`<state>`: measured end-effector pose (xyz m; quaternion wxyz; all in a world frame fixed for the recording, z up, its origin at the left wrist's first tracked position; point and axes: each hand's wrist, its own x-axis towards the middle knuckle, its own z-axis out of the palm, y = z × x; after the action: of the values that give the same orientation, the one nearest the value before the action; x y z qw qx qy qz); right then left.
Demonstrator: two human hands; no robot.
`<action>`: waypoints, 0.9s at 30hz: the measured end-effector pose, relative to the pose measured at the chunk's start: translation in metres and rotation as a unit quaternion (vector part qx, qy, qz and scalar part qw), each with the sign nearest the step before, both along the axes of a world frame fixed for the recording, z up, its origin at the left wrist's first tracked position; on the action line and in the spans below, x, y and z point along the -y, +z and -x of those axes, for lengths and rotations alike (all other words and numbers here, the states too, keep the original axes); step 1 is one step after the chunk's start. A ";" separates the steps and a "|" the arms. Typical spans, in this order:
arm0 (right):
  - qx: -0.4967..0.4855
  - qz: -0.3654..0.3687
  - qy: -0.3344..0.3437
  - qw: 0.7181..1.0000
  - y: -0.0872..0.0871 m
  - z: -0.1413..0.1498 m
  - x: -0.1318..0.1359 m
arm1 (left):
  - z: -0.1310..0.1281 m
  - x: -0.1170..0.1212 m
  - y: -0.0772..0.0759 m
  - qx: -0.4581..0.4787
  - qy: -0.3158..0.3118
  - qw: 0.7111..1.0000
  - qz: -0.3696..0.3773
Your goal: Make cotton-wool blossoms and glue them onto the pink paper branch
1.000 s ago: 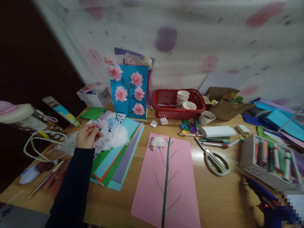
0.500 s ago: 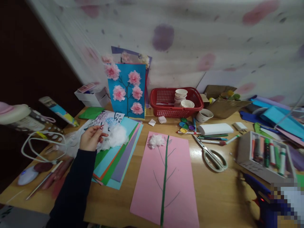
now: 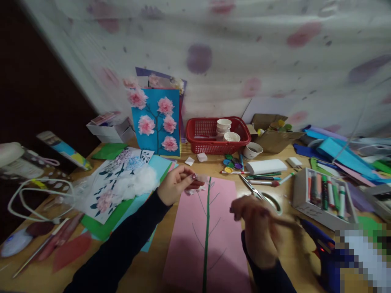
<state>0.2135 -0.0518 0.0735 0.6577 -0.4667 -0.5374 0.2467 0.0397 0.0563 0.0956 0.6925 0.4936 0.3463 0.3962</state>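
My left hand (image 3: 177, 185) reaches over the top left of a pink sheet (image 3: 195, 228), thumb and fingers pinched round what looks like a small piece of white cotton. Just under the fingertips a white tuft (image 3: 192, 191) on the sheet is mostly covered. A green stem line (image 3: 207, 211) with thin pencilled branches runs up the sheet. Over the sheet's right edge is my right hand (image 3: 256, 228), its curled fingers smeared by motion. Close to its right lies a dark blue glue gun (image 3: 317, 240) with a red light. A pile of cotton (image 3: 137, 183) rests left of my left hand.
Scissors (image 3: 259, 193), brushes and small paint pots (image 3: 232, 162) lie beyond the sheet. Behind stand a red basket (image 3: 210, 145) of paper cups and a blue flower picture (image 3: 152, 142). At right is a box of markers (image 3: 320, 215); a white cable (image 3: 23, 181) lies left.
My left hand has moved right from the cotton pile to the tuft on the pink sheet. My right hand has come into view at the right. The view has shifted slightly.
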 end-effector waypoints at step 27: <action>-0.113 0.159 0.036 0.980 -0.036 -0.009 -0.032 | -0.034 -0.001 -0.041 -0.089 -0.051 0.993 -0.064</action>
<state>0.2223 -0.0200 0.0379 0.6222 -0.5147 -0.4297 0.4041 0.0738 0.0572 0.0541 0.6452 0.5873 0.3545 0.3362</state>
